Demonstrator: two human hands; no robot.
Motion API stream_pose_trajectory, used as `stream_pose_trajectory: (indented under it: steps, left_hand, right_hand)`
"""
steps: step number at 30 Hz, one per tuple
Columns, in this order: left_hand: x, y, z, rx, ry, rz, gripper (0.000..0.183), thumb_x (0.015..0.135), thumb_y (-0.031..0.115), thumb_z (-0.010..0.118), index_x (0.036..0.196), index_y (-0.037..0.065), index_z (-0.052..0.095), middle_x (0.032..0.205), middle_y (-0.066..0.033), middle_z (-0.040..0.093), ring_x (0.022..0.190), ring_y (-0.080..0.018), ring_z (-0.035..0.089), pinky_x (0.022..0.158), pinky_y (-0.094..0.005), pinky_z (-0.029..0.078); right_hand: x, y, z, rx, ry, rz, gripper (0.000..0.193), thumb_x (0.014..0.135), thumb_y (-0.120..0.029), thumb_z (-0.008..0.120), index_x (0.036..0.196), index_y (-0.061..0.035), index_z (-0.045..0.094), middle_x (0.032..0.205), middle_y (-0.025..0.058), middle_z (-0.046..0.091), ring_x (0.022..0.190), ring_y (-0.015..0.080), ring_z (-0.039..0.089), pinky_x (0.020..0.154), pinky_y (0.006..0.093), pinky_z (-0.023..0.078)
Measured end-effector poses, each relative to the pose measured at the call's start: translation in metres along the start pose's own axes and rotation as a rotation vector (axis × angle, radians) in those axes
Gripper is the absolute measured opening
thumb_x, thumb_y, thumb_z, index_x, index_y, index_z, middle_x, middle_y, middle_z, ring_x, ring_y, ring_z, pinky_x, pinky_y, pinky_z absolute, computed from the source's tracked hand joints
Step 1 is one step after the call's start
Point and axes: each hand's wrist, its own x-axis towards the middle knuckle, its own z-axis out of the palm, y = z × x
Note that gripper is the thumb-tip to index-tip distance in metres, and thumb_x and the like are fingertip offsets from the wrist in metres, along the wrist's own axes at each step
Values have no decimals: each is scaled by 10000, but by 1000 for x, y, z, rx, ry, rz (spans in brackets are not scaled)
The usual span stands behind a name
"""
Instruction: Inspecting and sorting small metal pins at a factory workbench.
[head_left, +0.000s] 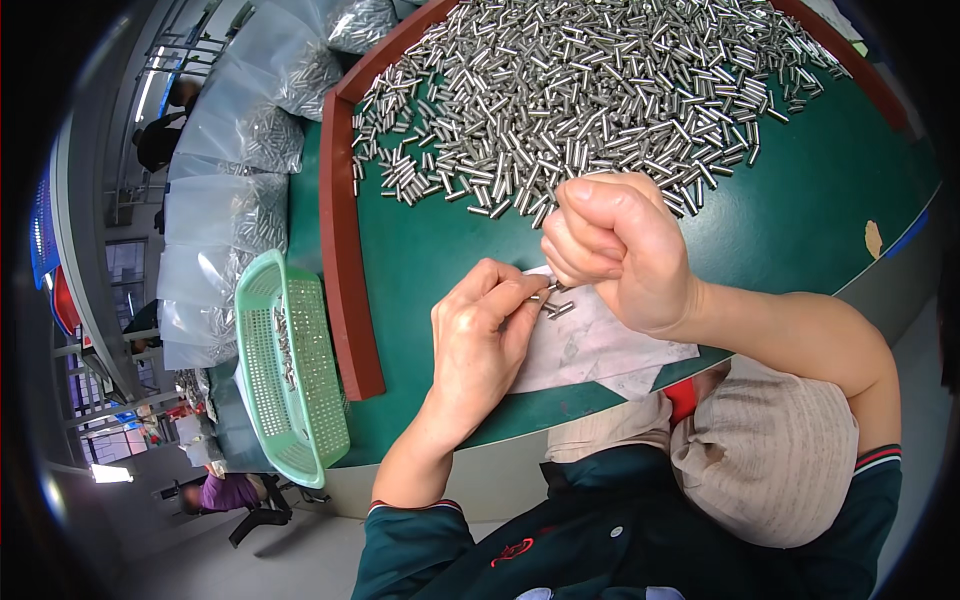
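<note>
Left hand (pixel 480 325) over the pale cloth (pixel 610 350), thumb and finger pinched together on small metal pins (pixel 560 311); exact grip partly hidden, a few pins just at the fingertips and lying on the cloth below. Right hand (pixel 615 250) raised just beside it, fingers curled into a fist, thumb along the top; can't tell whether anything is inside. Cloth lies flat near the front edge of the green table (pixel 800 200), one corner hanging by the edge. Big loose pile of pins (pixel 580 100) spread across the far part of the table, shiny cylinders lying every which way, nearest ones behind the right hand. Red-brown rail (pixel 342 250) bounds the pile's left side and bends along the back. Left of the rail, a light green perforated basket (pixel 312 350), tilted-looking in this view, some metal pieces inside. Beyond it, a row of clear plastic bags (pixel 200 255), partly filled with metal pieces, curves up and away. Tan patch (pixel 873 240) on the table at right. Background lower left: person in purple (pixel 225 493), blurry.
</note>
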Motion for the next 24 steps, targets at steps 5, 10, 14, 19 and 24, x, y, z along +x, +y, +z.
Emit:
stream_pose_trajectory:
  steps: [5, 10, 14, 19, 24]
  left_hand:
    - [1, 0, 0, 3, -2, 3, 104, 666, -9, 627, 765, 25, 621, 685, -76, 548, 558, -226, 539, 500, -305, 429]
    - [2, 1, -2, 28, -14, 44, 100, 665, -10, 626, 759, 24, 619, 682, -78, 546, 561, -236, 539, 497, -311, 429]
    - [1, 3, -2, 38, -11, 37, 96, 668, -9, 625, 759, 23, 617, 683, -80, 546, 562, -239, 539, 495, -313, 428]
    - [0, 1, -2, 29, 2, 31, 109, 686, 0, 619, 792, 24, 624, 687, -78, 542, 544, -218, 528, 489, -302, 421]
    - [4, -6, -17, -227, 6, -128, 146, 745, 19, 590, 887, -2, 621, 708, -55, 519, 546, -112, 475, 506, -229, 395]
  right_hand:
    - [-2, 1, 1, -16, -8, -14, 370, 828, -155, 352, 476, -114, 245, 409, -25, 242, 387, 71, 195, 391, 238, 170]
    - [-3, 6, 1, -119, -59, -76, 371, 833, -159, 358, 482, -103, 249, 429, -26, 241, 410, 71, 210, 414, 234, 189]
    - [-3, 5, 1, -140, -64, -73, 370, 833, -153, 360, 483, -101, 252, 434, -25, 243, 415, 72, 215, 421, 233, 194]
    - [-1, -3, 3, -52, -23, -93, 372, 832, -176, 347, 481, -116, 239, 410, -23, 248, 393, 76, 190, 397, 236, 174]
    - [1, -2, 1, -78, -18, -108, 372, 835, -176, 345, 481, -117, 245, 406, -24, 242, 392, 77, 190, 393, 237, 170]
